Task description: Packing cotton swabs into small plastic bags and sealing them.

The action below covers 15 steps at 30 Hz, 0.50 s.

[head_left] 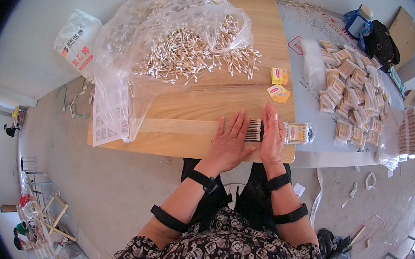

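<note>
Left hand: palm down on the wooden table, fingers straight and spread slightly, nothing gripped in them. Right hand: fingers extended and close together, pointing away from the body, curled around nothing visible. Whether its palm presses on anything is hard to tell, as that side is partly hidden.

Row of cotton swabs: lies between the two hands near the table's front edge, sticks side by side, left hand just beside it. Filled clear packet: immediately right of the right hand, at the table's right edge; contact between them not resolvable.

Beyond the hands, two small groups of yellow cards, one upper and one lower (the lower ones fanned askew). Upper left of table: large clear plastic bag, mouth toward the right, loose swabs spilling from it onto the wood. Right of table: grey-covered surface bearing a heap of filled packets.
</note>
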Motion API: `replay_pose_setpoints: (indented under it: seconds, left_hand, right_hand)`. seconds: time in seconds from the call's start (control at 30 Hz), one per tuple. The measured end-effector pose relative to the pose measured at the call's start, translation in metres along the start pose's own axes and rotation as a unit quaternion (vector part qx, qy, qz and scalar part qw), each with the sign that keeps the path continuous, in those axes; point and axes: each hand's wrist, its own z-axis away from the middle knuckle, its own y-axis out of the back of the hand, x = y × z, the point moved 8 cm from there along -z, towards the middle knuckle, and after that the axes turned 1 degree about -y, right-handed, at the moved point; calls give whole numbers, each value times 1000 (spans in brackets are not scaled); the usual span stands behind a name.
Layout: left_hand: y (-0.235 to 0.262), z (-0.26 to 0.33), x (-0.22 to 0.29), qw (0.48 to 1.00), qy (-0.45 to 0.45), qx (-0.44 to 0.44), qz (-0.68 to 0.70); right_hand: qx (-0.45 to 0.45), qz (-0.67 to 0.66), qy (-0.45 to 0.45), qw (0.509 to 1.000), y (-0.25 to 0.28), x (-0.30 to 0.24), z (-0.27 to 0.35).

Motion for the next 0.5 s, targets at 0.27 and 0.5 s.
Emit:
replay_pose_setpoints:
  seconds: [0.27, 0.5]
  left_hand:
    - [3, -6, -31, 837, 80, 221, 494]
    - [11, -9, -25, 849, 66, 217, 476]
  right_hand:
    - [-6, 21, -3, 1000, -6, 1, 5]
    - [-15, 44, 19, 999, 10, 0, 2]
